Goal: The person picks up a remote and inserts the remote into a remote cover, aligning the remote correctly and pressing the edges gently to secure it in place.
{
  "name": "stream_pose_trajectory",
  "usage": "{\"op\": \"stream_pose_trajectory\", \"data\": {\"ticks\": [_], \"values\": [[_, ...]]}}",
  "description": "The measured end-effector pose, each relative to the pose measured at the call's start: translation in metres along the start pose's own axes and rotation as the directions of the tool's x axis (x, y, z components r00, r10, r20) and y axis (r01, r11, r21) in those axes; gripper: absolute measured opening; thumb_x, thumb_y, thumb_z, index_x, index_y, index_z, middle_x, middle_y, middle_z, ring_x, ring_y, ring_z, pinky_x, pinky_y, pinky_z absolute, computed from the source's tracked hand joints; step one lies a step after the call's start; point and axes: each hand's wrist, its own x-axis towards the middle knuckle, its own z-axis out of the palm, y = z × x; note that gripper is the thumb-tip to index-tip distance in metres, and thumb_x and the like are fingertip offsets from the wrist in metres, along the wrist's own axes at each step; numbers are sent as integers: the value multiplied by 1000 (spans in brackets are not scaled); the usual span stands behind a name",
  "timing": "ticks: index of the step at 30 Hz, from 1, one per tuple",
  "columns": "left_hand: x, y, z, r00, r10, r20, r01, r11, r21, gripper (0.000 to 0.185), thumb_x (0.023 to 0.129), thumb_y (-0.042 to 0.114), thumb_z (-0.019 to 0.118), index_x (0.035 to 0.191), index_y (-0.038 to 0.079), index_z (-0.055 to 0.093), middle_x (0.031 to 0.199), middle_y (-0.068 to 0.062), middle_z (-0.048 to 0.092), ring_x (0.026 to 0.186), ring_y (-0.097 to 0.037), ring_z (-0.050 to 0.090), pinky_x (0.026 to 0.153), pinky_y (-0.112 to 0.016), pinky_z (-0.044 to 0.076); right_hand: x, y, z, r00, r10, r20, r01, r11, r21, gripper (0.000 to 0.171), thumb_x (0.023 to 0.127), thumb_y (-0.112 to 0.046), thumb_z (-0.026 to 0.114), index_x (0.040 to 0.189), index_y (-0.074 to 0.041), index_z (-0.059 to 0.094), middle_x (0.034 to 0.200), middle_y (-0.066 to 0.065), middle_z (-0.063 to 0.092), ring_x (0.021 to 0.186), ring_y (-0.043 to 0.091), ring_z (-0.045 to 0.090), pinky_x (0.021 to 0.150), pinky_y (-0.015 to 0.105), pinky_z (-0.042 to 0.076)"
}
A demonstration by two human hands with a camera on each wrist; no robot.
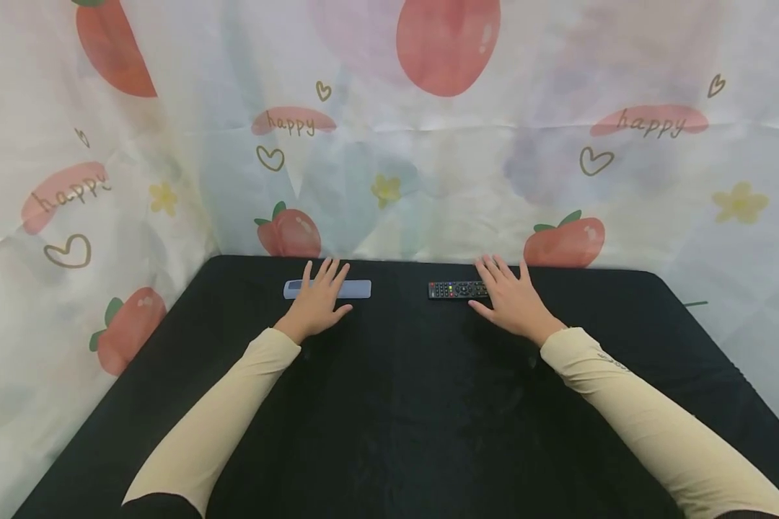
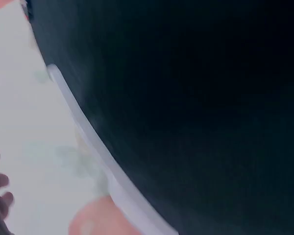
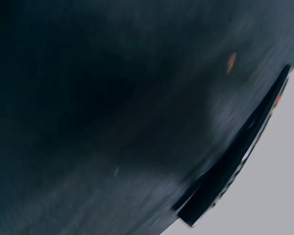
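Both hands lie flat with fingers straight, gripping nothing: the left hand rests on a pale translucent remote cover, the right hand on the end of a black remote control. Both things sit toward twelve o'clock on the black surface. This looks like the start; picking either up would call for curling fingers around it.

Black tabletop lies open; printed backdrop walls the rear.
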Motion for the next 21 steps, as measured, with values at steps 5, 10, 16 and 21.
{"op": "stream_pose_trajectory", "data": {"ticks": [5,10,16,21], "values": [[10,-26,-1,996,80,29,-82,994,75,76,91,39,58,149,6,21,155,-17,21,145,-31,17,116,-56,3,7,15,6,998,-56,28,57,998,-9,78,90,-43,56,147,0,24,151,22,29,140,39,26,109,67,12],[15,-45,3,993,100,69,-111,976,186,75,91,40,58,148,5,24,155,-15,24,145,-28,19,116,-53,7,16,27,15,991,-111,73,113,993,-21,75,91,-39,57,146,0,26,150,21,31,140,38,28,109,65,14],[14,-63,8,990,39,136,-71,970,234,74,90,39,59,147,4,27,153,-18,26,144,-32,23,117,-53,9,23,36,22,973,-180,147,196,975,-102,69,90,-34,61,143,0,34,145,22,40,135,37,38,107,63,24],[8,-75,12,984,-16,178,-27,971,237,73,89,37,60,146,3,30,152,-20,29,143,-34,24,116,-53,9,26,38,29,952,-221,212,262,946,-189,67,89,-33,62,142,0,37,142,21,45,129,36,45,104,63,29]]}}
